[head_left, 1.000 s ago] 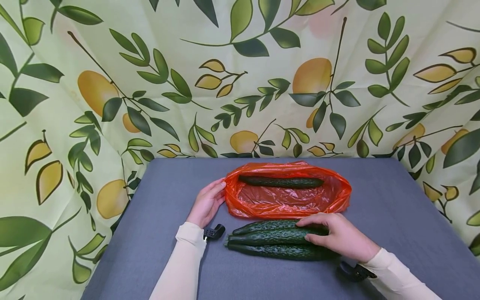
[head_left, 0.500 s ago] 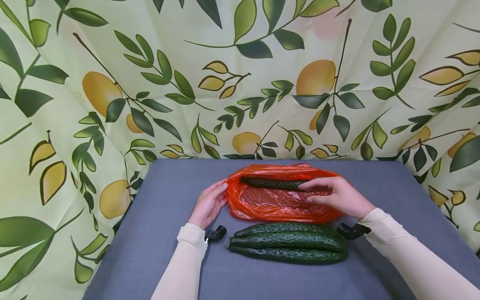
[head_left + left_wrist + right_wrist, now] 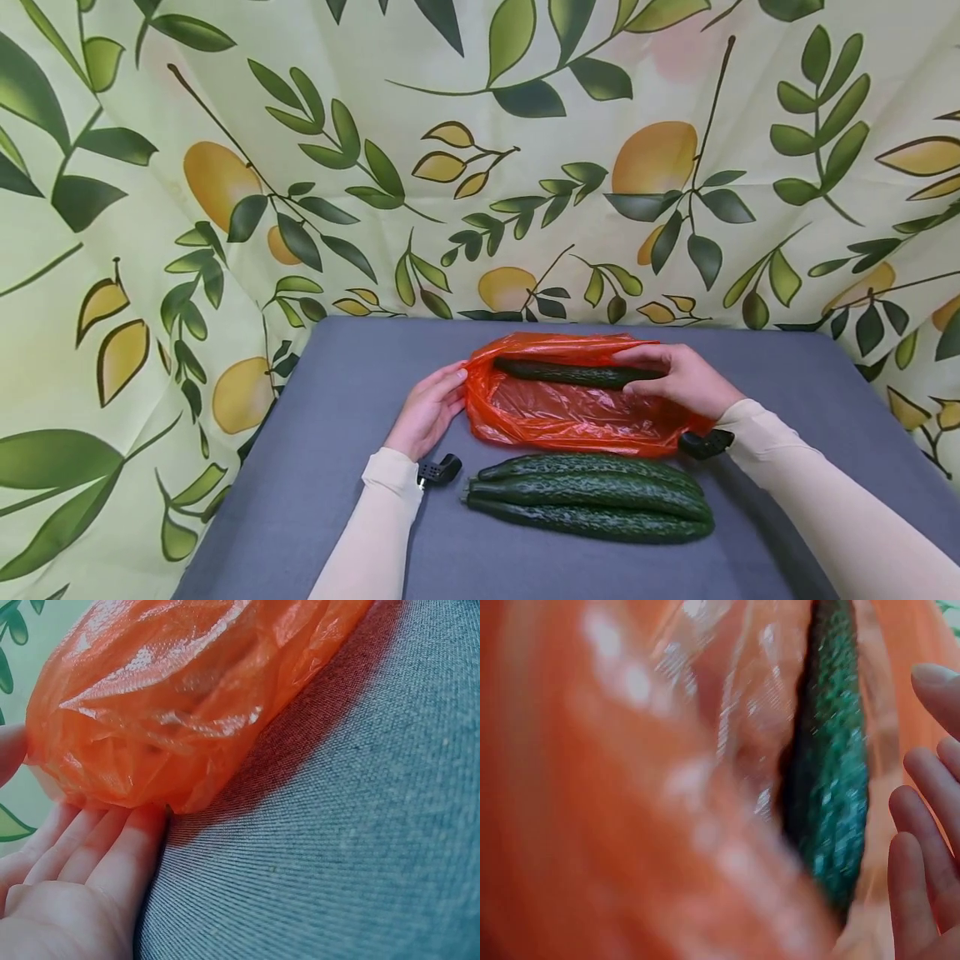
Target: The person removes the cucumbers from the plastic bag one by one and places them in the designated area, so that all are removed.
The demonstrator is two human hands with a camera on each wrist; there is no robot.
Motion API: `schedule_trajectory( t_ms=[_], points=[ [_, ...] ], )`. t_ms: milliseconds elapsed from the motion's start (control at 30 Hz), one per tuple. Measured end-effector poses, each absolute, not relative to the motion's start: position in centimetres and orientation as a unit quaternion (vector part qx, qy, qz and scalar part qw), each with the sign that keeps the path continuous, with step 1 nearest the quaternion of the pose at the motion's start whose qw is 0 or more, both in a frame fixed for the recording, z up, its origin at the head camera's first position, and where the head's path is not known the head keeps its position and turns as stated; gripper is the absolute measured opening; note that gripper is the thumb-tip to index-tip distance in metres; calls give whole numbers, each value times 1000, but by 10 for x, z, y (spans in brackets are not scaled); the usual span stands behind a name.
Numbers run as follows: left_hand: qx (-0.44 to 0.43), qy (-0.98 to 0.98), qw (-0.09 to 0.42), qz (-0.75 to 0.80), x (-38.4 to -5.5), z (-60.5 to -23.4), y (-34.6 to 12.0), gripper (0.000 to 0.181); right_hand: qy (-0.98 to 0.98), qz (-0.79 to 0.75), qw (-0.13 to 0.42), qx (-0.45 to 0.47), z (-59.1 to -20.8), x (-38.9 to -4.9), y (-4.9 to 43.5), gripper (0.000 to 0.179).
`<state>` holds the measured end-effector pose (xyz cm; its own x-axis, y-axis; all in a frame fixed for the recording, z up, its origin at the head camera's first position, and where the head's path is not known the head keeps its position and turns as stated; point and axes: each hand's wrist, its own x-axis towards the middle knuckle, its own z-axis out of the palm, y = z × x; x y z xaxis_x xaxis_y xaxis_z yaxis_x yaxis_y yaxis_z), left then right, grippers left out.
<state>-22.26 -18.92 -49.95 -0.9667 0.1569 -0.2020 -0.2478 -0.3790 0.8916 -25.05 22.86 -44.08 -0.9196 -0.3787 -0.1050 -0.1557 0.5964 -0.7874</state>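
Note:
A thin red plastic bag [image 3: 525, 427] lies with its mouth spread, and one dark green cucumber [image 3: 558, 372] is inside along the back wall. My left hand [image 3: 429, 410] touches the bag's left end; in the left wrist view its straight fingers [image 3: 105, 844] run up to the bag's underside, thumb beside it. My right hand [image 3: 686, 382] reaches into the bag over the cucumber's right end. In the right wrist view its fingers [image 3: 915, 825] extend alongside the bumpy cucumber [image 3: 829, 772], a gap between them. Three more cucumbers [image 3: 592, 493] lie side by side in front of the bag.
The grey cloth-covered table [image 3: 375, 350] ends at the back against a curtain [image 3: 450, 275] printed with leaves and fruit. Black wrist cameras sit on both sleeves, the left camera [image 3: 440, 471] near the cucumbers' stem ends.
My right hand has left the row of cucumbers and moved up and away, into the bag. The left hand stays at the bag's left end. The head view has shifted slightly.

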Motion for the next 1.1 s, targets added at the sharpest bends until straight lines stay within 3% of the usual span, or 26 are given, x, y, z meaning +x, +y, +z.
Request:
schedule_trajectory(
  t_ms=[1100],
  points=[
    [-31, 551, 138, 822, -225, -500, -193, 51, 920, -339, 134, -140, -457, -275, 220, 44]
  ],
)
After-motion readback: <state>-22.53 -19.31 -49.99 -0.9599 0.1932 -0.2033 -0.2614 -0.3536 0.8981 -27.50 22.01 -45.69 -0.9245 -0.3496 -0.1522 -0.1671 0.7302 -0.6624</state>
